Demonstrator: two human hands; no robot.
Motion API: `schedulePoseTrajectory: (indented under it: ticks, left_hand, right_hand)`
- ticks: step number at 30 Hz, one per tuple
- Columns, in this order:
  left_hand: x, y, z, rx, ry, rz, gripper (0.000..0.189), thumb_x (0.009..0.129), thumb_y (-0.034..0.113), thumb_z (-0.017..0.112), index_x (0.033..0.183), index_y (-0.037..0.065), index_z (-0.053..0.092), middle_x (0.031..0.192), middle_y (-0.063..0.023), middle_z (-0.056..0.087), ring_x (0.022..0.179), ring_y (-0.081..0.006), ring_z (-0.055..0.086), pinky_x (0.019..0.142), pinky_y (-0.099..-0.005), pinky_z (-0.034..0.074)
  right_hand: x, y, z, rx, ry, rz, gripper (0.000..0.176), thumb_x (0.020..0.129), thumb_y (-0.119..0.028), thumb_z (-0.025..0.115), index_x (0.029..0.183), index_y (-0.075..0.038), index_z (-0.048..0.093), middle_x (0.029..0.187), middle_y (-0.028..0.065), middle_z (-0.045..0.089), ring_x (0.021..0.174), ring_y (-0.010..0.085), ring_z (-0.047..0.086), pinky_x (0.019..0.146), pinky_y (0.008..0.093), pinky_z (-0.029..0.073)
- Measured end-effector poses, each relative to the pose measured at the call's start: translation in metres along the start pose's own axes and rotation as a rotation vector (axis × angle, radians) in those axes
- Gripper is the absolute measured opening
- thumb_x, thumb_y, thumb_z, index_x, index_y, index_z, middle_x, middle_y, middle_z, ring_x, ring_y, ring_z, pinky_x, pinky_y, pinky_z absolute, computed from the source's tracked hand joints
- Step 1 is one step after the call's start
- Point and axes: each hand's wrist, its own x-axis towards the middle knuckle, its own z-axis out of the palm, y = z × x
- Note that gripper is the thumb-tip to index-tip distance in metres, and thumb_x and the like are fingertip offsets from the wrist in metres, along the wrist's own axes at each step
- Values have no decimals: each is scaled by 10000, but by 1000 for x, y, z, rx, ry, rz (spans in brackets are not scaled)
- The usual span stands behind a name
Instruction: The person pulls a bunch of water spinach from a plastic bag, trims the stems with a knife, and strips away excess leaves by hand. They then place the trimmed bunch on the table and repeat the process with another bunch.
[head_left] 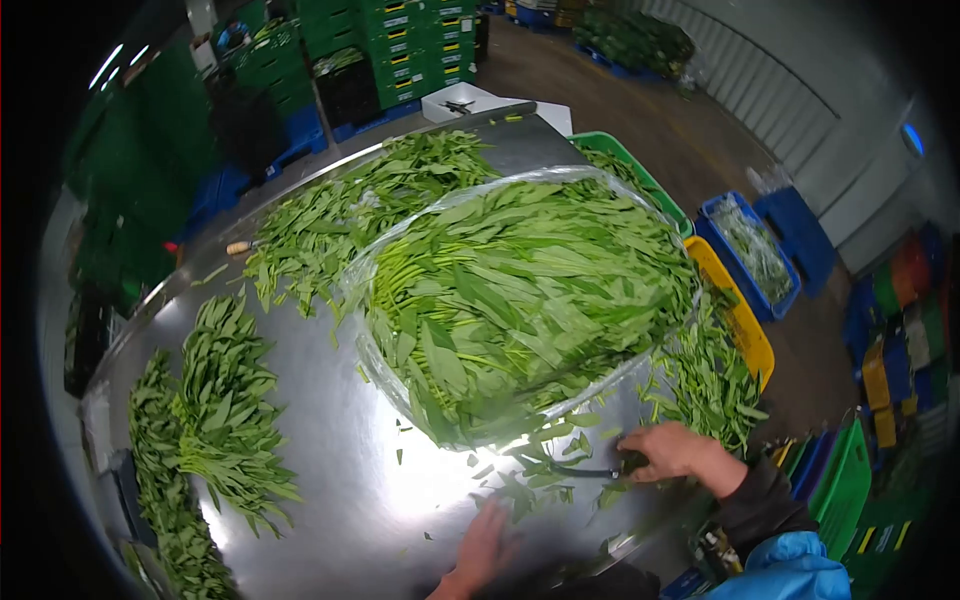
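Observation:
A big heap of leafy green stems (520,290) fills a clear plastic bag (372,365) on the metal table (340,470). Near the bag's front right corner, my right hand (668,452) is closed at one end of a dark, thin, curved knife (585,471), whose far end lies among loose leaves by the bag. My left hand (485,545) is low over the table's near side, smeared by motion, so its fingers do not show clearly. Cut leaves and stem bits (525,495) lie scattered between the two hands.
Bunched greens (225,400) lie on the table's left, with more piled behind the bag (350,205) and at its right (710,380). A wooden handle (240,247) rests near the far left edge. Yellow (735,315), green (640,175) and blue crates (750,255) stand along the right.

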Motion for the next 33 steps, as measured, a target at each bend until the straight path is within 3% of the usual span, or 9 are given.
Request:
schedulePoseTrajectory:
  ticks: [3,8,12,14,18,21,26,29,33]
  left_hand:
    - [15,4,-8,-137,248,-12,573,745,90,693,1250,0,439,1388,-253,364,1243,-408,413,1030,-435,354]
    - [27,-16,-35,-203,660,-8,509,730,28,657,1200,-21,467,1302,-259,450,1193,-403,460,1001,-431,378]
    - [19,-25,-47,-221,761,-60,481,728,-32,629,1186,-22,483,1232,-239,509,1140,-375,511,928,-399,449]
    - [13,-24,-51,-268,734,-111,517,738,-68,593,1237,-10,471,1264,-207,469,1145,-287,522,851,-330,490]
    - [5,-16,-62,-264,711,-179,427,822,-44,564,1241,-20,486,1275,-200,477,1110,-309,511,875,-342,460]
    - [3,-21,-55,-268,692,-191,419,831,-46,561,1240,-8,479,1289,-184,465,1102,-283,507,872,-314,439]
    - [14,-27,-51,-359,651,-183,491,861,-62,539,1328,17,410,1224,-116,522,864,-131,524,767,-240,455]
    - [25,-24,-52,-482,669,-215,504,757,-80,577,1245,-20,465,1219,-190,500,1071,-259,582,797,-304,505]
    - [27,-30,-47,-419,675,-179,495,766,-98,564,1244,-25,460,1191,-181,518,1017,-247,616,768,-293,509]
  right_hand:
    - [51,-38,-86,219,237,-26,385,809,-274,644,1135,-79,583,925,158,640,861,325,626,736,414,491]
    - [166,-85,-168,73,766,-437,346,818,-176,633,1133,-50,564,1114,148,591,1011,328,570,850,395,470]
    - [261,-92,-196,-77,701,-500,642,761,-261,699,1294,-18,437,1285,204,487,1209,360,446,1026,402,368]
    - [295,-87,-196,-88,619,-457,735,738,-315,721,1323,-4,403,1294,219,479,1215,364,443,1030,403,362]
    - [301,-102,-207,-68,310,-314,929,692,-441,754,1374,29,334,1307,259,464,1226,377,436,1031,400,360]
    - [291,-107,-204,-145,329,-345,902,693,-444,753,1357,22,358,1262,258,494,1182,378,471,1013,404,377]
    - [288,-120,-209,-235,302,-266,854,691,-396,753,1338,23,385,1206,256,516,1151,374,489,992,413,394]
    - [297,-115,-209,-222,281,-268,837,675,-344,761,1328,25,390,1180,252,527,1141,374,491,980,411,402]
    - [297,-116,-211,-208,277,-312,829,656,-312,757,1325,14,394,1160,254,537,1111,381,512,968,413,410]
